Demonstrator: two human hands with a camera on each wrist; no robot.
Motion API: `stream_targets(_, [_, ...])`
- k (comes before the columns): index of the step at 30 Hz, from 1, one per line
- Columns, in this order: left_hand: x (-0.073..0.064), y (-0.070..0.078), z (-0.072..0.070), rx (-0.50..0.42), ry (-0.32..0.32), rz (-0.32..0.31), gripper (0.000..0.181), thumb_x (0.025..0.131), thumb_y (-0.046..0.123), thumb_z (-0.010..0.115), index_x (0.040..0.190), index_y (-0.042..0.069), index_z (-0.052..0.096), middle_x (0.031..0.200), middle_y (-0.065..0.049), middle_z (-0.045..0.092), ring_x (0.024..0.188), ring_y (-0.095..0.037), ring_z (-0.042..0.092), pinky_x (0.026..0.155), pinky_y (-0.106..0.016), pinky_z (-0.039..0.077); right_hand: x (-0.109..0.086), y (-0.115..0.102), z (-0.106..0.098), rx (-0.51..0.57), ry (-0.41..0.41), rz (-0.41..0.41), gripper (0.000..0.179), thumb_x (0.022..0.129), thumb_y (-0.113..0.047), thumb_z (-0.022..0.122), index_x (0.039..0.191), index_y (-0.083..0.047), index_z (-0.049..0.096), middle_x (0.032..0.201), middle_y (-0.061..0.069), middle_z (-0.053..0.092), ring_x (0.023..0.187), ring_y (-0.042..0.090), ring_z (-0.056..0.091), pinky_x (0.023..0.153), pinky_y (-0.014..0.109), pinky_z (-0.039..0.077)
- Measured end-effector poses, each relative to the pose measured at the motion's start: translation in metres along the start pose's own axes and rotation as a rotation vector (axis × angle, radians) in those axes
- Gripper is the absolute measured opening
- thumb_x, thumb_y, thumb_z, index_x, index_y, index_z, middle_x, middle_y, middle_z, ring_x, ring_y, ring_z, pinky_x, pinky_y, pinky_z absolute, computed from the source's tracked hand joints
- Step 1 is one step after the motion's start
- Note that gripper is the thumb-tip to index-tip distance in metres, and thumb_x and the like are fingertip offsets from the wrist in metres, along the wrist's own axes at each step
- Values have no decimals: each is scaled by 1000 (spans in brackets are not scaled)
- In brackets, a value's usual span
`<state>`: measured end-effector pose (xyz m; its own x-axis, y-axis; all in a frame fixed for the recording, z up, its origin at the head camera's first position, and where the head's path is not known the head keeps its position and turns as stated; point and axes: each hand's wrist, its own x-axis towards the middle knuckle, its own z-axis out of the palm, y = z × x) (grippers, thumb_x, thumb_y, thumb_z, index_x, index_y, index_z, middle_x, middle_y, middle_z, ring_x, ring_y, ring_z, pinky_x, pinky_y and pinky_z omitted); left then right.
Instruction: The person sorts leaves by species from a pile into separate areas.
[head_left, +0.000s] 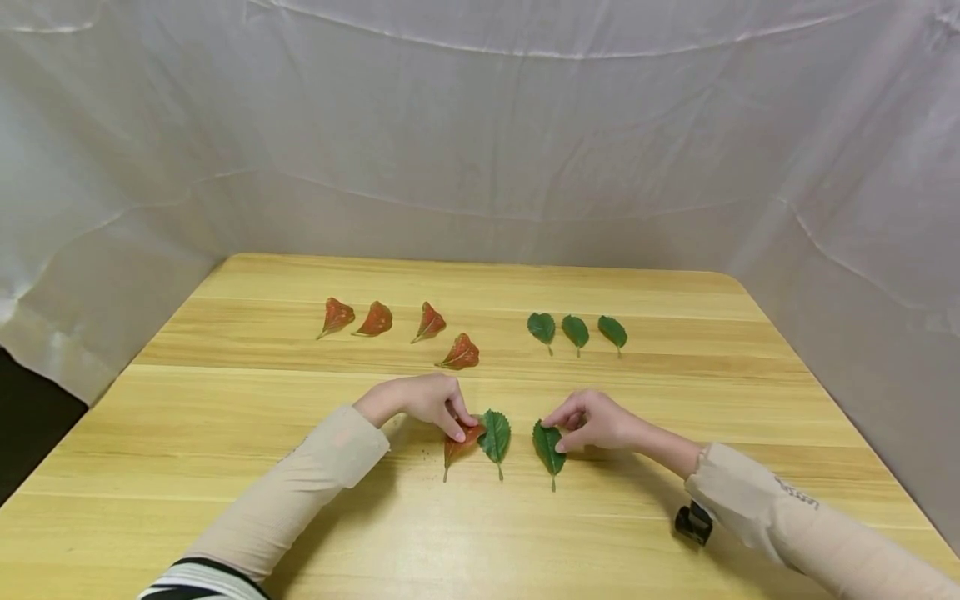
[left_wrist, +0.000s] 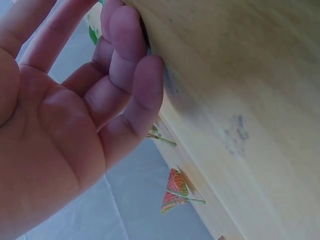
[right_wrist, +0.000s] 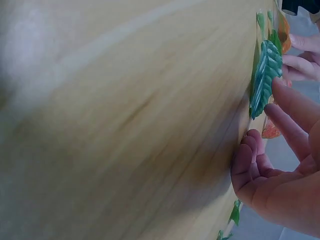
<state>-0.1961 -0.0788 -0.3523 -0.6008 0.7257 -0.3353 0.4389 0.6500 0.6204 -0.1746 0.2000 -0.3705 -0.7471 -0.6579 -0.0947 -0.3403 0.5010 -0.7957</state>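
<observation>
Near the table's middle, my left hand [head_left: 429, 402] pinches a red leaf [head_left: 454, 451] at its upper edge between thumb and fingers. Close against that leaf's right side lies a green leaf [head_left: 495, 437] with toothed edges, its stem toward me. To the right, my right hand [head_left: 600, 422] holds another green leaf [head_left: 547, 450], thumb and forefinger at its right and top edges. The right wrist view shows this green leaf [right_wrist: 268, 72] tilted beside the fingertips. In the left wrist view my left hand [left_wrist: 85, 105] hides the leaf it pinches.
Farther back on the wooden table [head_left: 225, 400] lie several red leaves [head_left: 375, 319] at left, one [head_left: 461, 353] nearer than the others. Three green leaves [head_left: 576, 332] form a row at right. A black device [head_left: 693, 523] hangs under my right wrist. Pale cloth [head_left: 480, 150] surrounds the table.
</observation>
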Motion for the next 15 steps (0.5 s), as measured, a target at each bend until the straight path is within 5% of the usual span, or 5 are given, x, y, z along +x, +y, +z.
stream_targets(15, [0,-2,-1,2,-10,32,28,76,15,71,102,4,67,103,-7,63,48,-5,23,50,-18,28,4,3,0,-118,-21,-12,30,67,-1,75,96,3,68,79,3,54,68,16,42,59,23,40])
